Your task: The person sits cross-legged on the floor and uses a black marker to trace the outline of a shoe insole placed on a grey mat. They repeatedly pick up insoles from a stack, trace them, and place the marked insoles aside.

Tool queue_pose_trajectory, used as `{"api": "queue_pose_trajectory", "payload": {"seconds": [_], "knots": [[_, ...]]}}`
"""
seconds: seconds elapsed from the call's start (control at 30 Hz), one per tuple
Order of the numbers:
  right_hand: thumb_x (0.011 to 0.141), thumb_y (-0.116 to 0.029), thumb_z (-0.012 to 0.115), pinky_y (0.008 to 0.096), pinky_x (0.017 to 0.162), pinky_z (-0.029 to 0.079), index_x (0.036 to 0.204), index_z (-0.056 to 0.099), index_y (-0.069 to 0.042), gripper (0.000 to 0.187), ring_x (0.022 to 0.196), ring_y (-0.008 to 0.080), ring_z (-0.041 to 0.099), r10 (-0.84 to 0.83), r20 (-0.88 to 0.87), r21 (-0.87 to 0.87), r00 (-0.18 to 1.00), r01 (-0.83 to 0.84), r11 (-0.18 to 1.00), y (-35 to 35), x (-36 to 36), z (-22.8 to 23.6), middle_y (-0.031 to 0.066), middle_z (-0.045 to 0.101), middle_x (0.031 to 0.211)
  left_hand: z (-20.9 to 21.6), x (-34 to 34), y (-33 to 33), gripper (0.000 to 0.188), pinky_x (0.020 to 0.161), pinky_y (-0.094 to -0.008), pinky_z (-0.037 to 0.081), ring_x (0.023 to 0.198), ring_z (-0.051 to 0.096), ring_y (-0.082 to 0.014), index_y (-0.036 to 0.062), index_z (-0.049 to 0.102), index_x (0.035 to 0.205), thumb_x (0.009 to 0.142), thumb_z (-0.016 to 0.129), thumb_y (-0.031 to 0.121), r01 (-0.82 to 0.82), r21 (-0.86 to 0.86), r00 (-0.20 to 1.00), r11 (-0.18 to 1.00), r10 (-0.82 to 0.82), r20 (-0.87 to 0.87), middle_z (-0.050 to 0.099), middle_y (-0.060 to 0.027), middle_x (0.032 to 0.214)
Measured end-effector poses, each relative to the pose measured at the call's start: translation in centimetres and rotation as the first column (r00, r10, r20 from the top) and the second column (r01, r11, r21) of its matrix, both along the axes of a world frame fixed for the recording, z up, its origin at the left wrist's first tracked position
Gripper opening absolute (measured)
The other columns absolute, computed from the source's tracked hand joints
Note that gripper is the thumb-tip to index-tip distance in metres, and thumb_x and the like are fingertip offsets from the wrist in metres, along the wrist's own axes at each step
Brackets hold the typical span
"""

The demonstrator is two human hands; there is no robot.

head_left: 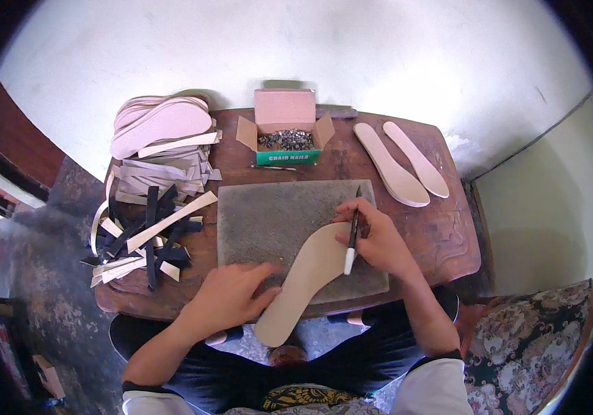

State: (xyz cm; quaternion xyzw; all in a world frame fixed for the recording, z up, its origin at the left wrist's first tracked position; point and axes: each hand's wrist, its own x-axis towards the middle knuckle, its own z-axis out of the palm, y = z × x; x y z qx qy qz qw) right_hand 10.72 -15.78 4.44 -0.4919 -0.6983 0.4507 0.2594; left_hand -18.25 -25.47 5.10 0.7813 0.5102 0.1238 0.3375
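Head view shows your right hand [378, 238] grasping a pen [349, 260] against the beige insole [303, 277], your left hand [231, 294] at its edge with finger closure you can't tell, the insole angled over the grey slab [262, 221], probably for backing, and nails [286, 140] boxed beyond, presumably against scattering

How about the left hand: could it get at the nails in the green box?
Probably yes: the green box stands open, showing the nails, and nothing seems to block the left hand across the grey slab.
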Motion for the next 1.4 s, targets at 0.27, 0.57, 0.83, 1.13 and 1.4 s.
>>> {"api": "queue_pose_trajectory", "payload": {"seconds": [0.27, 0.57, 0.83, 1.13, 1.4], "knots": [[0.092, -0.014, 0.076, 0.0345, 0.082, 0.054, 0.115, 0.066, -0.005, 0.027, 0.095, 0.019, 0.068, -0.218, -0.013, 0.248, 0.976, 0.214, 0.945, -2.0, -0.8, 1.5, 0.0126, 0.07, 0.1, -2.5, 1.6, 0.5, 0.051, 0.083, -0.0411, 0.037, 0.094, 0.054, -0.0247, 0.0266, 0.068, 0.137, 0.089, 0.076, 0.042, 0.112, 0.353, 0.993, 0.929, -0.089, -0.079, 0.054, -0.0053, 0.098], [0.094, -0.001, 0.067, 0.0296, 0.086, 0.057, 0.111, 0.066, 0.001, 0.017, 0.099, 0.0166, 0.068, -0.085, -0.401, -0.149, 0.912, 0.026, 0.988, -4.3, -3.4, -1.1, 0.0093, 0.061, 0.106, -3.4, 1.9, 0.3, 0.051, 0.08, -0.0415, 0.034, 0.091, 0.051, -0.0229, 0.0289, 0.07, 0.134, 0.087, 0.077, 0.045, 0.082, 0.417, 0.996, 0.905, -0.057, -0.073, 0.053, -0.0023, 0.095], [0.079, 0.004, 0.073, 0.0305, 0.087, 0.058, 0.097, 0.065, -0.001, 0.021, 0.099, 0.0182, 0.068, -0.045, -0.282, 0.033, 0.958, 0.056, 0.998, -3.9, -2.4, -3.3, 0.0101, 0.061, 0.108, -3.4, 1.7, 0.3, 0.048, 0.079, -0.0401, 0.034, 0.09, 0.052, -0.0212, 0.0275, 0.071, 0.132, 0.088, 0.075, 0.046, 0.056, 0.374, 0.998, 0.926, -0.047, -0.034, 0.052, -0.0016, 0.094], [0.075, 0.006, 0.079, 0.028, 0.078, 0.058, 0.088, 0.063, -0.002, 0.022, 0.083, 0.0166, 0.068, -0.013, -0.139, 0.158, 0.99, 0.035, 0.987, -3.2, -2.9, -3.3, 0.0082, 0.065, 0.09, -3.1, 2.0, 0.3, 0.053, 0.078, -0.0394, 0.033, 0.087, 0.05, -0.0207, 0.0273, 0.073, 0.132, 0.083, 0.08, 0.044, 0.035, 0.358, 0.999, 0.933, -0.027, -0.028, 0.051, -0.0009, 0.09], [0.071, 0.001, 0.084, 0.0307, 0.069, 0.057, 0.08, 0.067, -0.003, 0.02, 0.077, 0.0197, 0.071, -0.011, -0.089, 0.252, 0.996, 0.033, 0.967, -3.4, -3.2, -3.3, 0.0097, 0.071, 0.082, -3.3, 2.0, 0.4, 0.054, 0.077, -0.0395, 0.033, 0.086, 0.05, -0.0204, 0.0269, 0.073, 0.132, 0.082, 0.081, 0.044, 0.033, 0.363, 0.999, 0.931, -0.029, -0.016, 0.05, -0.0007, 0.09]]}}
